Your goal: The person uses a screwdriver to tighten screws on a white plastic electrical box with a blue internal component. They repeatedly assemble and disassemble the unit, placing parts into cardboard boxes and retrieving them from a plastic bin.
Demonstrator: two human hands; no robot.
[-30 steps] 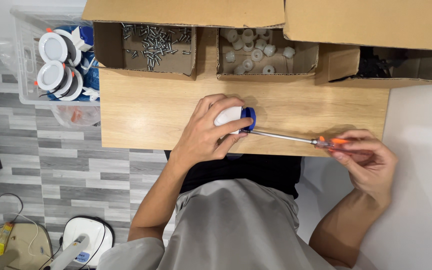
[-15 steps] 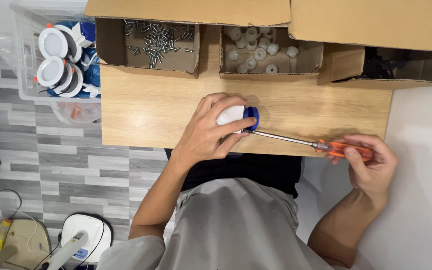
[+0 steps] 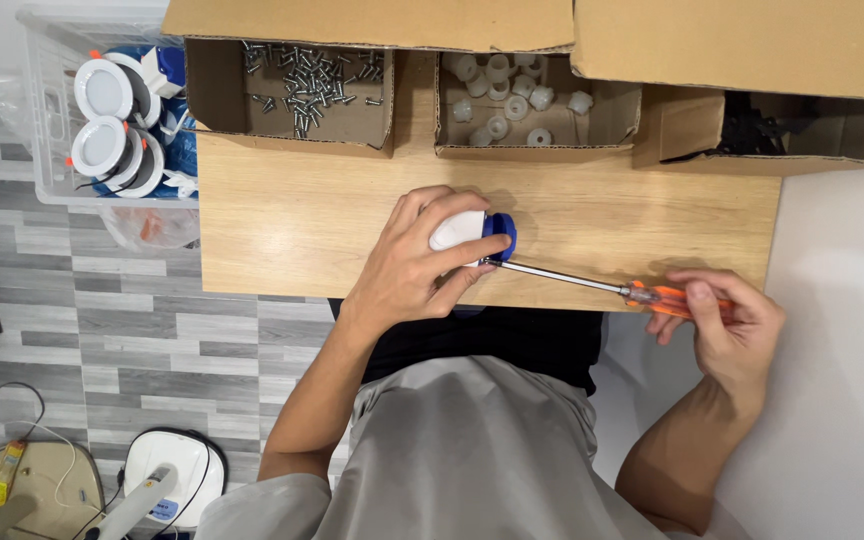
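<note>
A wooden table (image 3: 282, 230) fills the middle of the view and is taken here as the landmark. Along its far edge three open cardboard boxes are set side by side: a box of screws (image 3: 297, 100) at the far left corner, a box of white caps (image 3: 532, 105) at the middle of the far edge, and a box of black parts (image 3: 767, 125) at the far right corner. Beyond the table's left edge a clear plastic bin (image 3: 52, 130) is seen, in which round white lamps (image 3: 102, 120) with blue backs are stacked. On the grey tiled floor (image 3: 102, 330) below the table's near left corner, a white device (image 3: 167, 475) and some cables are seen.

Near the middle of the table's near edge, a small lamp (image 3: 472, 233) with a white body and a blue rim is pressed down on the wood. It is gripped from above by the left hand (image 3: 412, 265), whose fingers are curled tightly around it. A screwdriver (image 3: 602, 288) with a long metal shaft and an orange handle is laid across the table's near right edge, its tip set against the lamp's blue rim. Its handle is held just past the table's right end by the right hand (image 3: 732, 325), with thumb and fingers closed around it.
</note>
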